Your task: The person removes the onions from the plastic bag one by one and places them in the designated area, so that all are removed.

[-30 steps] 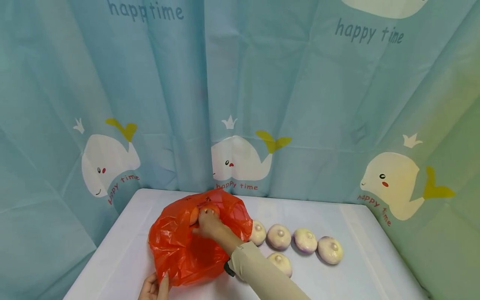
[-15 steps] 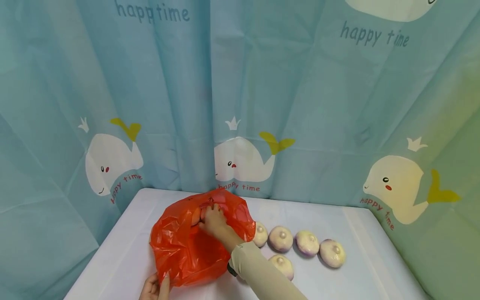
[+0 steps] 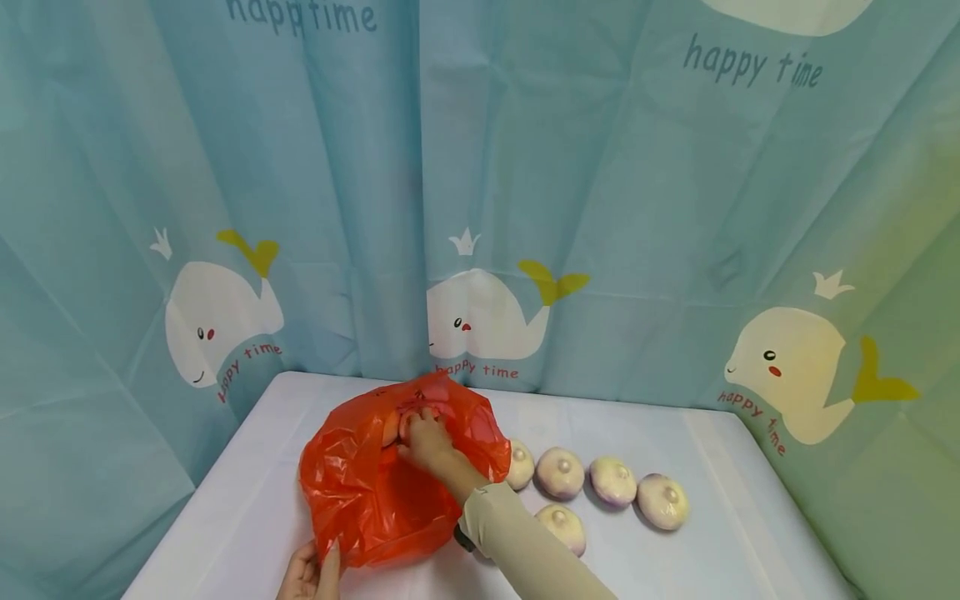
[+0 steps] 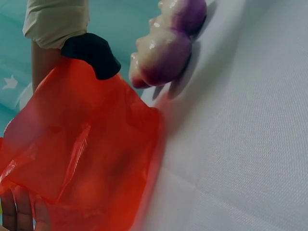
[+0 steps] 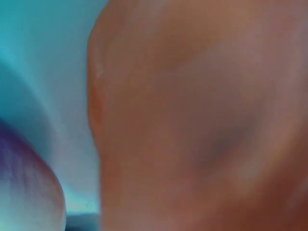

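A red plastic bag (image 3: 341,492) lies on its side at the table's left, its mouth towards me. My left hand (image 3: 309,573) pinches the near edge of the mouth; its fingertips (image 4: 23,209) show at the corner of the left wrist view. My right hand (image 3: 427,442) reaches inside, fingers curled round an onion (image 3: 406,423) that looks reddish there and is partly hidden. Another round thing (image 3: 390,429) lies beside it. In the right wrist view, red plastic (image 5: 192,96) covers most of the picture.
Several white-and-purple onions (image 3: 560,473) lie on the white table (image 3: 712,533) right of the bag, some partly behind the right sleeve (image 3: 525,542). A blue curtain (image 3: 637,208) with printed whales hangs behind the table. A dark band (image 4: 94,54) is on the right wrist.
A second ago the onion under my right fingers showed more; the hand has shifted slightly right and covers more of it. My left hand keeps its place on the bag's edge.
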